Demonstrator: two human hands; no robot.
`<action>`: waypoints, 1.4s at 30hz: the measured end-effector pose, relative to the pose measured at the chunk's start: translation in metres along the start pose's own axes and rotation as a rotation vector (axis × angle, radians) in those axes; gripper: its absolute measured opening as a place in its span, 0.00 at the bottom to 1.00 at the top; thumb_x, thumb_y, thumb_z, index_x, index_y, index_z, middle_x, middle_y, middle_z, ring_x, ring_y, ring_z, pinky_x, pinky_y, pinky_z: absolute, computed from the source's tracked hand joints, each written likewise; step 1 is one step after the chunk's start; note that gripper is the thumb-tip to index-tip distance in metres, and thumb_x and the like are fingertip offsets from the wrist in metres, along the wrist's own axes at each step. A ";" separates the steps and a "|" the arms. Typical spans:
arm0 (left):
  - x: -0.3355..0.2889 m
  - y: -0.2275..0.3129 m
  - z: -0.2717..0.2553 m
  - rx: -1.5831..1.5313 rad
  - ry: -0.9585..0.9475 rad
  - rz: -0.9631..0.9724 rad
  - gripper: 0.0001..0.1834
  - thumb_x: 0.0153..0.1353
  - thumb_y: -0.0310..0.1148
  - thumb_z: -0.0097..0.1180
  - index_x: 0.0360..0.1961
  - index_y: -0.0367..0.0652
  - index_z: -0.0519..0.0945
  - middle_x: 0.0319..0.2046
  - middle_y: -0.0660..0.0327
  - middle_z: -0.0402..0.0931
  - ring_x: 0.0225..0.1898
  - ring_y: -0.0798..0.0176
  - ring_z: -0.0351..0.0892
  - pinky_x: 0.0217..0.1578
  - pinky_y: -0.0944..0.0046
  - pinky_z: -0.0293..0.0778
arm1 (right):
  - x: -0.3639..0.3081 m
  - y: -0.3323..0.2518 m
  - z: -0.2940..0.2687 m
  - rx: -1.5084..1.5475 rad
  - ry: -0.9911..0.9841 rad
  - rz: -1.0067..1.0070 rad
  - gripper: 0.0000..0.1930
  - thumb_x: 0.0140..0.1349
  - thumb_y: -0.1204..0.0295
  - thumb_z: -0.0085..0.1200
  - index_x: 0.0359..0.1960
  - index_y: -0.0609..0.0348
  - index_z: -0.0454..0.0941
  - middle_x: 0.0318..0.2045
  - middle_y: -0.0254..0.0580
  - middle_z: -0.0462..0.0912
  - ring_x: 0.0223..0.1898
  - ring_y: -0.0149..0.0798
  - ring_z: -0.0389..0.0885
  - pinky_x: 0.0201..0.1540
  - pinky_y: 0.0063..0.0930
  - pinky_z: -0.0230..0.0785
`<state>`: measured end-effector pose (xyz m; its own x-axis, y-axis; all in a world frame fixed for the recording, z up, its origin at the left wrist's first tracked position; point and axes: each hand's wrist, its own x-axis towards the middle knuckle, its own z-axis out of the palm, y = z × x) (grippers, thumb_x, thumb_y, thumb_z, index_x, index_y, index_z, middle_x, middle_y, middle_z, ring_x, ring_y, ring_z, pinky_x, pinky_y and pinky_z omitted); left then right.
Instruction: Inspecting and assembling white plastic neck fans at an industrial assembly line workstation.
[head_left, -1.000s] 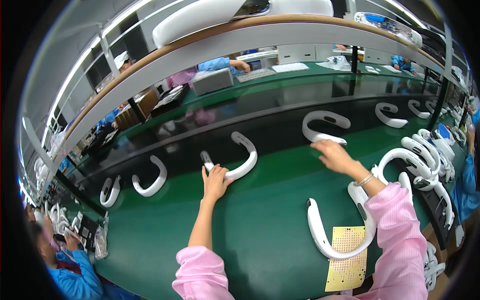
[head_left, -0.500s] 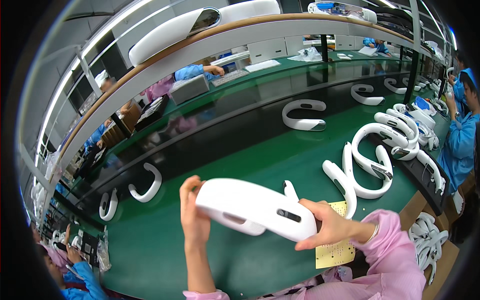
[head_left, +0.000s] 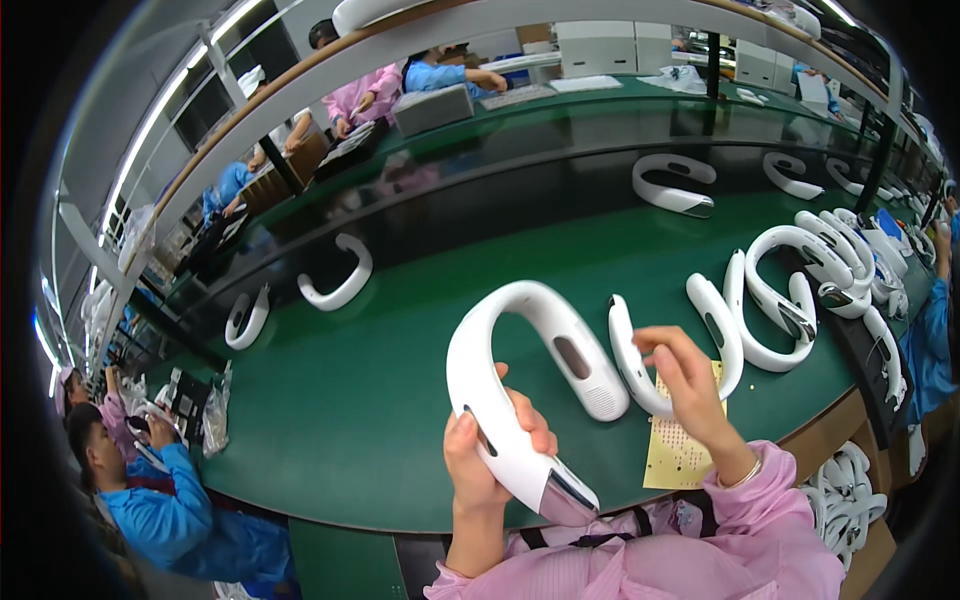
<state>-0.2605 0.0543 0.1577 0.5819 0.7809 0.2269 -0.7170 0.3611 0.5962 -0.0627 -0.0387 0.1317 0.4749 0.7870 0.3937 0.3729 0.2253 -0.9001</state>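
Note:
My left hand (head_left: 483,455) is wrapped round one arm of a white U-shaped neckband device (head_left: 470,365), raised above the bench. The device's curve points up and away; its other arm, with a dark oval recess and a dotted grille, hangs to the right. At the near end of the held arm is a dark glossy tip. My right hand (head_left: 690,385) is apart from this device, its fingers loosely bent and spaced. It hovers beside a second white neckband (head_left: 627,350) on the bench and partly covers it. Below that hand lies a yellow sheet (head_left: 675,455) with small reddish marks.
More white neckbands (head_left: 775,350) lie bunched at the right, beside a black tray (head_left: 880,400). Several others rest along the dark strip (head_left: 540,215) at the back. A cardboard box (head_left: 880,540) of white parts stands lower right. Co-workers in blue sit at both sides.
The neckband, earlier held level between both hands, is now turned with its curve upward and held by my left hand only. My right hand has let go and moved up and right. The view has shifted.

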 end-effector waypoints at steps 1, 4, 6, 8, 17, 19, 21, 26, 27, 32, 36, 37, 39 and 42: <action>0.000 0.001 0.000 -0.063 -0.063 -0.004 0.27 0.61 0.42 0.41 0.55 0.32 0.61 0.24 0.55 0.69 0.17 0.62 0.69 0.14 0.61 0.69 | 0.000 0.009 -0.004 0.054 -0.065 0.055 0.17 0.67 0.66 0.39 0.51 0.67 0.68 0.46 0.46 0.75 0.47 0.37 0.73 0.52 0.29 0.63; 0.003 0.004 0.001 -0.253 -0.199 -0.039 0.28 0.62 0.42 0.40 0.55 0.30 0.61 0.23 0.54 0.69 0.16 0.62 0.68 0.13 0.63 0.68 | 0.001 0.019 0.000 0.332 -0.248 0.251 0.23 0.68 0.62 0.39 0.59 0.63 0.58 0.47 0.48 0.74 0.49 0.37 0.73 0.53 0.29 0.62; 0.002 0.002 0.002 -0.200 -0.155 -0.083 0.28 0.62 0.43 0.40 0.55 0.30 0.61 0.24 0.53 0.69 0.17 0.61 0.69 0.13 0.62 0.70 | 0.002 0.007 0.000 0.823 -0.340 0.539 0.24 0.65 0.61 0.45 0.57 0.62 0.57 0.42 0.47 0.75 0.34 0.34 0.78 0.39 0.28 0.73; 0.000 0.005 0.014 -0.092 -0.001 -0.134 0.26 0.63 0.43 0.37 0.53 0.31 0.63 0.24 0.53 0.70 0.17 0.60 0.73 0.16 0.60 0.76 | -0.001 0.015 -0.002 0.741 -0.323 0.548 0.24 0.62 0.62 0.49 0.54 0.62 0.58 0.38 0.45 0.75 0.26 0.33 0.77 0.29 0.26 0.73; 0.023 0.002 0.044 0.012 0.075 -0.279 0.22 0.65 0.42 0.29 0.45 0.34 0.67 0.24 0.54 0.72 0.19 0.60 0.76 0.20 0.61 0.79 | -0.005 0.022 0.000 0.720 -0.191 0.650 0.22 0.61 0.63 0.52 0.50 0.63 0.61 0.33 0.45 0.76 0.25 0.33 0.78 0.25 0.26 0.75; 0.024 0.002 0.050 0.119 0.030 -0.282 0.22 0.65 0.42 0.30 0.45 0.34 0.67 0.24 0.54 0.72 0.19 0.61 0.76 0.20 0.62 0.79 | -0.005 0.024 -0.002 0.704 -0.198 0.671 0.21 0.62 0.63 0.50 0.51 0.63 0.61 0.34 0.46 0.77 0.27 0.35 0.79 0.29 0.28 0.77; 0.024 0.002 0.056 0.151 0.057 -0.293 0.22 0.64 0.42 0.31 0.45 0.34 0.67 0.25 0.54 0.73 0.20 0.61 0.77 0.21 0.63 0.78 | -0.004 0.023 0.003 0.696 -0.166 0.695 0.21 0.62 0.63 0.49 0.51 0.63 0.61 0.34 0.47 0.77 0.28 0.35 0.79 0.30 0.28 0.77; 0.021 0.002 0.061 0.212 0.061 -0.289 0.23 0.64 0.43 0.31 0.45 0.33 0.67 0.26 0.53 0.73 0.20 0.60 0.77 0.20 0.62 0.78 | -0.002 0.023 0.004 0.703 -0.178 0.691 0.24 0.62 0.63 0.48 0.56 0.63 0.59 0.34 0.46 0.76 0.28 0.36 0.79 0.31 0.30 0.76; 0.020 0.002 0.061 0.210 0.059 -0.292 0.23 0.63 0.43 0.31 0.45 0.33 0.67 0.26 0.53 0.73 0.20 0.60 0.77 0.20 0.62 0.78 | -0.003 0.024 0.004 0.705 -0.179 0.694 0.25 0.62 0.63 0.48 0.57 0.63 0.59 0.34 0.46 0.76 0.28 0.36 0.79 0.32 0.30 0.76; 0.017 0.001 0.060 0.274 0.035 -0.261 0.22 0.63 0.41 0.31 0.45 0.32 0.66 0.24 0.51 0.73 0.19 0.59 0.77 0.20 0.62 0.78 | -0.002 0.028 0.004 0.717 -0.180 0.682 0.25 0.61 0.63 0.49 0.56 0.63 0.60 0.33 0.45 0.76 0.29 0.35 0.79 0.33 0.30 0.76; 0.012 0.009 0.060 0.274 0.008 -0.267 0.22 0.61 0.40 0.33 0.45 0.31 0.65 0.23 0.49 0.72 0.18 0.57 0.76 0.19 0.61 0.77 | -0.003 0.030 0.006 0.778 -0.227 0.659 0.25 0.61 0.63 0.49 0.56 0.63 0.61 0.34 0.44 0.76 0.30 0.34 0.79 0.34 0.29 0.76; 0.011 0.008 0.058 0.272 0.003 -0.271 0.22 0.60 0.40 0.34 0.46 0.31 0.65 0.23 0.49 0.72 0.17 0.56 0.76 0.19 0.60 0.77 | -0.004 0.031 0.005 0.796 -0.230 0.653 0.25 0.61 0.63 0.49 0.56 0.63 0.61 0.34 0.44 0.76 0.30 0.34 0.79 0.34 0.28 0.76; 0.008 0.007 0.053 0.270 -0.007 -0.279 0.23 0.58 0.41 0.36 0.46 0.30 0.64 0.22 0.48 0.72 0.16 0.54 0.76 0.18 0.59 0.77 | -0.003 0.031 0.003 0.776 -0.248 0.652 0.25 0.61 0.62 0.50 0.55 0.65 0.63 0.34 0.43 0.77 0.31 0.34 0.79 0.34 0.27 0.76; 0.005 0.004 0.037 0.203 -0.043 -0.290 0.26 0.57 0.43 0.40 0.46 0.29 0.64 0.22 0.47 0.72 0.15 0.52 0.76 0.17 0.58 0.77 | -0.006 0.031 -0.002 0.739 -0.249 0.615 0.24 0.61 0.62 0.49 0.53 0.66 0.65 0.32 0.42 0.77 0.30 0.32 0.78 0.35 0.26 0.74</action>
<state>-0.2457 0.0407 0.1897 0.7685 0.6374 0.0553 -0.4313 0.4523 0.7806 -0.0522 -0.0375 0.1017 0.2061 0.9661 -0.1554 -0.5128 -0.0286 -0.8580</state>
